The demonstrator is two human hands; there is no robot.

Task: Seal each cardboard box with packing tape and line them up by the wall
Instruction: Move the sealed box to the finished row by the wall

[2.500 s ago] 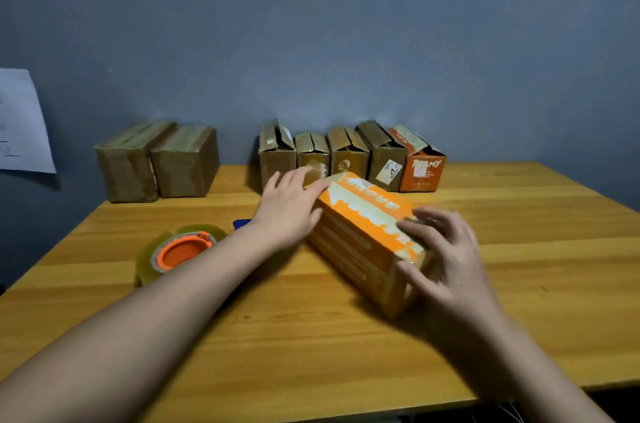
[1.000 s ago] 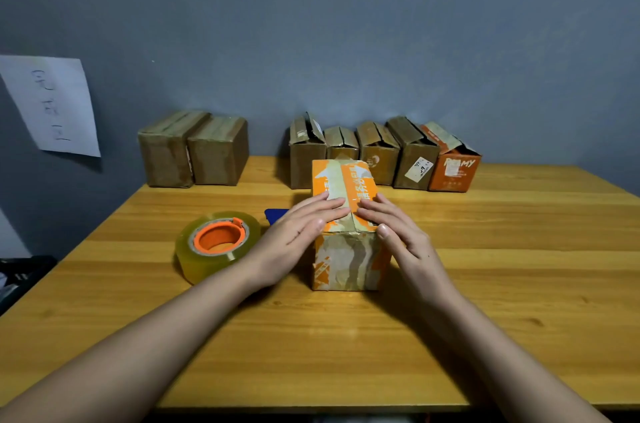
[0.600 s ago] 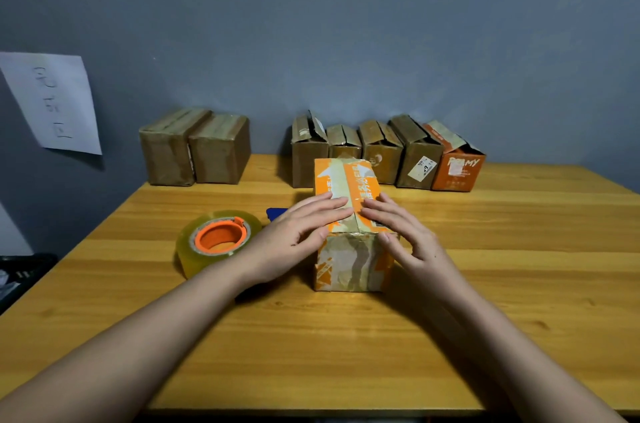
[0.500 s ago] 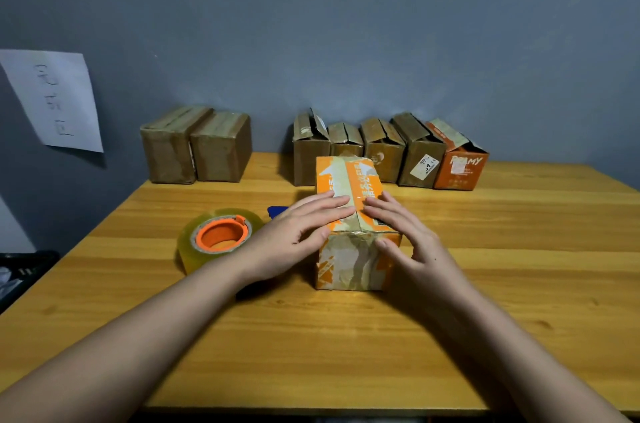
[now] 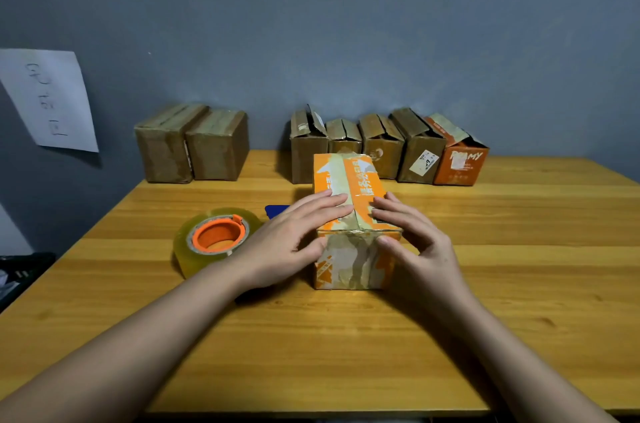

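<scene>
Head view: the orange box (image 5: pixel 349 215) that sat skewed a couple of seconds ago is now squared up, long axis toward the wall, at the table's (image 5: pixel 519 249) centre. Left hand (image 5: pixel 294 242) lies flat with fingers straight across the top flaps; right hand (image 5: pixel 412 239) presses the other flap, thumb hooked on the near edge. Flaps are held closed — ready for tape, I'd say. The tape roll (image 5: pixel 216 239) waits just left, untouched. Two sealed boxes (image 5: pixel 194 145) far left at the wall, five open ones (image 5: pixel 384 145) far right.
</scene>
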